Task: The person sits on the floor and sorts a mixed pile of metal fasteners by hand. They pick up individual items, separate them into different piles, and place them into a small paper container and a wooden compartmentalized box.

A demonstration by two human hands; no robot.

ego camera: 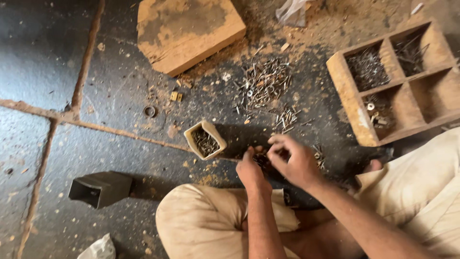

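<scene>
Screws [262,159] sit pinched between both hands low on the floor [48,48], near the person's knee. Left hand [250,170] clenches a few; right hand [293,160] picks with curled fingertips. Judged best: small pinches, dropped squarely into the small cup [206,140] just beside.

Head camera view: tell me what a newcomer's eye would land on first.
First, the left hand and right hand, close together low in the middle over small dark pieces. Just beyond lies a heap of screws on the dusty floor, with a wooden compartment tray at right.
</scene>
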